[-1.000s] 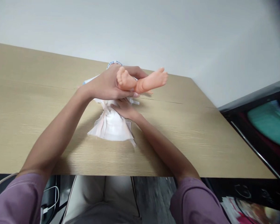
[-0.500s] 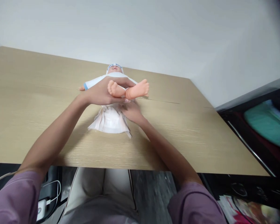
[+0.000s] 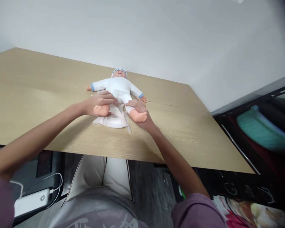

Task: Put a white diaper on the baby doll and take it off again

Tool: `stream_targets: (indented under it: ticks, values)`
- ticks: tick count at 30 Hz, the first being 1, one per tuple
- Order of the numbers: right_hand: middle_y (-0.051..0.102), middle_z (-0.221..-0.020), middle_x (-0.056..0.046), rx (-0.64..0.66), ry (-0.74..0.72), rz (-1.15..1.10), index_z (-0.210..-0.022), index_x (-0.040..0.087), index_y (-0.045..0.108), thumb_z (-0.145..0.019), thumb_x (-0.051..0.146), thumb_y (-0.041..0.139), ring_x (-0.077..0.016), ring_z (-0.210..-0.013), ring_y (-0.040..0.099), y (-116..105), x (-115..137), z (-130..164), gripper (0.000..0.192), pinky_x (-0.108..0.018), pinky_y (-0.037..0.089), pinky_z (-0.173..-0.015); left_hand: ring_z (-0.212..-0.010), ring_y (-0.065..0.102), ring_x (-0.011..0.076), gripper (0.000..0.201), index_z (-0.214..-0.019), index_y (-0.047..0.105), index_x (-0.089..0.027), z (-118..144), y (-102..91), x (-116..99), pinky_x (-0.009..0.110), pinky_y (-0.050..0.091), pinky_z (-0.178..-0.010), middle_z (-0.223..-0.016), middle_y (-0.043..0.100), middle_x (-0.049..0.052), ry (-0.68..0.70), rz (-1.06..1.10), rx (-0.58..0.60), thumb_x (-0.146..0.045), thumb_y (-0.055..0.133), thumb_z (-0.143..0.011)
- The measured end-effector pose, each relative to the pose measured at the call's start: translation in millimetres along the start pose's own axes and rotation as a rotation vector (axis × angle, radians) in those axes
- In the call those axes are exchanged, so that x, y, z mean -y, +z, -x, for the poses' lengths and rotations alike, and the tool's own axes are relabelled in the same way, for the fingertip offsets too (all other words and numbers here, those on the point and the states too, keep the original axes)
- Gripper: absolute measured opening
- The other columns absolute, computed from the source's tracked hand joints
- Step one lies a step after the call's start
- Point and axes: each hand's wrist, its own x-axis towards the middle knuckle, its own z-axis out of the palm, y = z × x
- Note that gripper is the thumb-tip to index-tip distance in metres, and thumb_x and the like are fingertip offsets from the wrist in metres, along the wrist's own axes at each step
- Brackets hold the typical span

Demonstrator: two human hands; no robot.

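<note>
Table [image 3: 49,95]: big light wood top that fills most of the view. The near edge runs across the middle, and the far left corner runs out of frame.
Wall [image 3: 156,31]: plain white behind the table, nothing to read on it.
Lap [image 3: 97,196]: the person's grey trousers show below the table edge. Purple sleeves are cut off at both bottom corners.
Shelf on the right [image 3: 263,126]: dark unit with something teal on it, blurry, can't tell what it is.
Doll [image 3: 118,90]: baby doll in a white suit with blue cuffs, lying on its back mid-table, head toward the wall and feet toward the person. The face is too small to make out.
White cloth [image 3: 109,120]: crumpled piece spread under the doll's bottom and legs, with a strap end trailing off toward the person. Most of it is hidden by the legs and hands.
Left hand [image 3: 98,103]: fingers wrapped loosely over the doll's leg on that side, the bare foot poking out below the palm.
Right hand [image 3: 140,110]: sits under and around the other leg, fingers partly hidden by the foot, so can't tell how tightly it's closed.
White charger [image 3: 30,202]: on the floor at lower left with a cable, half cut off.
</note>
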Motion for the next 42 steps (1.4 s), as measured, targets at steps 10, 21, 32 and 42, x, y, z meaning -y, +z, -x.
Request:
stream_targets:
  ticks: [10, 21, 32, 42]
  values:
    - [0.07, -0.166, -0.007, 0.216, -0.138, 0.065, -0.146, 0.029, 0.076, -0.114, 0.019, 0.047, -0.0283, -0.167, 0.053, 11, -27, 39, 0.045, -0.062, 0.04, -0.142, -0.163, 0.051, 0.0358, 0.076, -0.156, 0.074, -0.036, 78, 11.7, 34, 0.055, 0.039, -0.136, -0.172, 0.064, 0.004, -0.091, -0.127, 0.26, -0.011, 0.069, -0.085]
    - [0.07, -0.163, -0.012, 0.252, 0.002, -0.024, -0.156, 0.026, 0.071, -0.117, 0.045, 0.059, -0.0345, -0.165, 0.056, -6, 6, 37, 0.046, -0.064, 0.042, -0.14, -0.155, 0.051, 0.0444, 0.055, -0.139, 0.075, -0.024, 60, 27.9, -4, 0.057, 0.04, -0.128, -0.165, 0.067, 0.012, -0.293, -0.107, 0.236, -0.065, 0.07, -0.102]
    - [0.08, -0.11, -0.014, -0.066, 0.196, 0.179, -0.116, 0.022, 0.078, -0.118, 0.034, 0.048, -0.0336, -0.11, 0.073, 28, 3, 5, 0.032, -0.05, 0.061, -0.101, -0.111, 0.068, 0.0353, 0.043, -0.111, 0.074, -0.021, 29, 33.2, 17, 0.051, 0.054, -0.106, -0.108, 0.076, 0.014, -0.469, -0.094, -0.071, -0.057, 0.051, -0.112]
    - [0.083, -0.124, -0.015, -0.229, 0.588, -0.256, -0.115, 0.019, 0.079, -0.105, 0.078, 0.06, -0.0352, -0.121, 0.074, 37, -107, -118, 0.063, -0.054, 0.056, -0.118, -0.124, 0.072, 0.0372, 0.049, -0.118, 0.073, -0.016, -60, 31.9, 138, 0.049, 0.055, -0.114, -0.127, 0.08, 0.017, -0.788, 0.48, -0.431, -0.061, 0.069, -0.098]
